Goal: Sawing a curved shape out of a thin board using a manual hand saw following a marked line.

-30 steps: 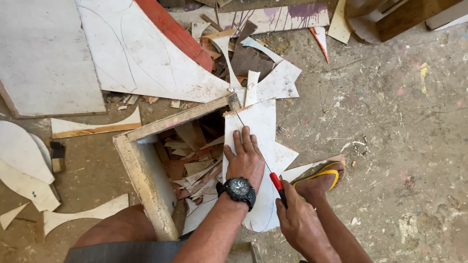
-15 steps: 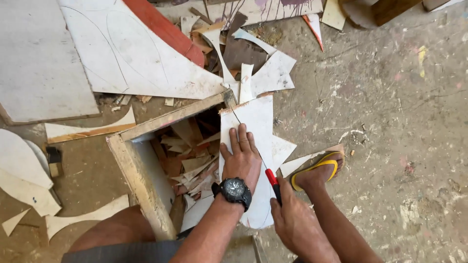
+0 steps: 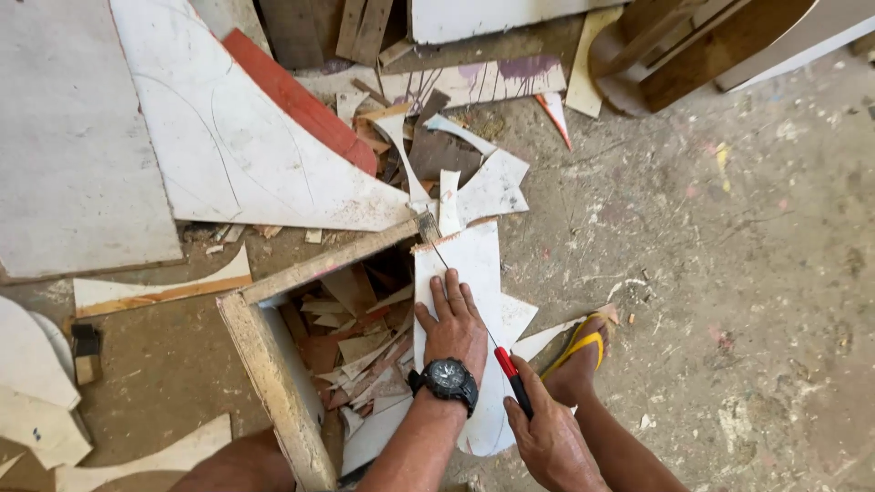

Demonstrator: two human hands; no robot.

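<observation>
We stood over a dusty concrete floor [image 3: 747, 273] littered with offcuts, the biggest of them a large white panel [image 3: 73, 137] at the far left and, beside it, a curved white sheet [image 3: 228, 137] with a red strip [image 3: 301, 105] along its upper edge. Below these sat an open wooden box frame [image 3: 273, 364] filled with scraps of board [image 3: 355, 355], and near its upper corner a loose heap of white and brown cuttings [image 3: 447, 164] lay spread on the floor. Across the right edge of that frame rested the white board piece [image 3: 469, 260] we were working on, its far end at the frame's corner and its near end reaching toward our knees. Our left hand [image 3: 453, 323] lay flat on that piece, fingers spread and open, pressing it down, with a black wristwatch [image 3: 448, 378] on the wrist. Our right hand [image 3: 551, 437] was closed around the red and black handle of a small saw [image 3: 506, 374], whose thin blade ran up along the board just beside the left hand's fingers. Our right foot, in a yellow sandal [image 3: 579, 351], rested on the floor just to the right of the board, on a narrow white offcut [image 3: 542, 339]. A small wooden block [image 3: 87, 351] lay well apart at the left.
</observation>
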